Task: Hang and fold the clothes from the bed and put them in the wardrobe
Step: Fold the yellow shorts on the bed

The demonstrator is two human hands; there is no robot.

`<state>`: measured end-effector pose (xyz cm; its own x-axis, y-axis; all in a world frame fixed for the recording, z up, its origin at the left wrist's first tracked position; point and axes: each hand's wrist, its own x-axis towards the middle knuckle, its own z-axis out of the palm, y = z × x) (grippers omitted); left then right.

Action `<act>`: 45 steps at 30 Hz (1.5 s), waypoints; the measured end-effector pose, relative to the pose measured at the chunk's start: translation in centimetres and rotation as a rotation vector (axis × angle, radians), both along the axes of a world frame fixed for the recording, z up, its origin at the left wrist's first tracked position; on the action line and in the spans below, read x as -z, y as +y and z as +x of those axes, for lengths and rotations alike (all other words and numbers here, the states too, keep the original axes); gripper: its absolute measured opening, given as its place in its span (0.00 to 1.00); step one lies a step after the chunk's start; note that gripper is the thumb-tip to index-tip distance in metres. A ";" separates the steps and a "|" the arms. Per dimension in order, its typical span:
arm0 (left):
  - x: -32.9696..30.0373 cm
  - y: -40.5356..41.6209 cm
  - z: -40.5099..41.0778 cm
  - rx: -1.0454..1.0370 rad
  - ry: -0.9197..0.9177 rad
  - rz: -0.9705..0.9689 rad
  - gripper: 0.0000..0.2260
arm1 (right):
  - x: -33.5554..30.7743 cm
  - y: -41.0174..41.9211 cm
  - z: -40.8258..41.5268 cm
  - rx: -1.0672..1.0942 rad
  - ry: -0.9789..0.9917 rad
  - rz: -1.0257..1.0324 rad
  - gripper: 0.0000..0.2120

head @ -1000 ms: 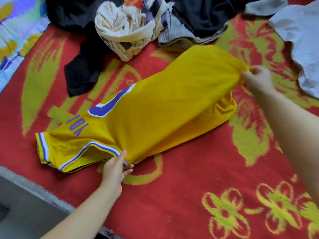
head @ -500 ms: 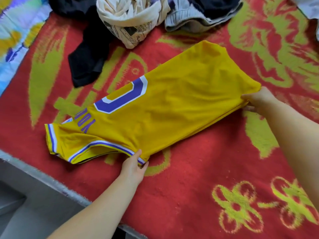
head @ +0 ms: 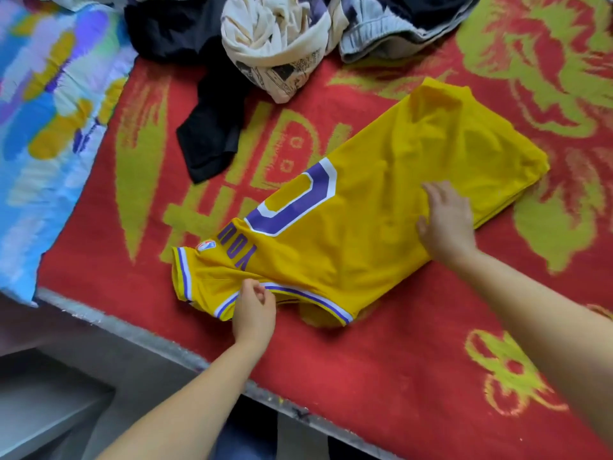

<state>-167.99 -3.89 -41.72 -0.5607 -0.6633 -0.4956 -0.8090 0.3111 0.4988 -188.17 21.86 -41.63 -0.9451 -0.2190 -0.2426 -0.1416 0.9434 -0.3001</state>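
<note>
Both hands have shifted on the jersey [head: 381, 207] since a moment ago: the right hand [head: 446, 220] has let go of the far hem corner it was pinching and now lies flat, fingers spread, pressing the yellow cloth near its middle, while the left hand [head: 253, 308] has slid along the striped armhole edge and pinches it between thumb and curled fingers. From where I stand the jersey lies folded lengthwise, slanting across the blanket [head: 381, 360], collar end toward the near edge of the bed, hem end farther off to the right, a purple numeral with white outline facing up. Beyond it, at the far side of the red and green blanket, sits a heap of unfolded clothes: a black garment [head: 212, 127] trailing toward the jersey but apart from it, a cream bundle [head: 275, 44] just beside that, and grey shorts [head: 391, 38] touching the bundle. A quilt [head: 56, 127] in blue and yellow covers the left part of the bed. No wardrobe or other container shows in this view.
</note>
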 end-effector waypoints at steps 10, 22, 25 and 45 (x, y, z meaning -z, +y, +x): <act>1.9 -17.7 -4.6 0.849 -0.481 -0.279 0.33 | 3.9 -20.1 18.9 -0.510 -0.228 -0.036 0.37; -3.9 -21.6 -9.2 0.446 -0.691 1.031 0.09 | 2.4 -26.3 22.9 -0.090 -0.482 -0.280 0.31; -5.1 -18.8 -12.8 0.250 -0.570 1.134 0.11 | 0.2 -24.8 20.1 0.507 -0.485 -0.776 0.09; 4.3 -17.2 -12.3 2.089 0.197 -0.589 0.39 | 3.7 -25.0 17.9 0.214 -0.261 0.305 0.44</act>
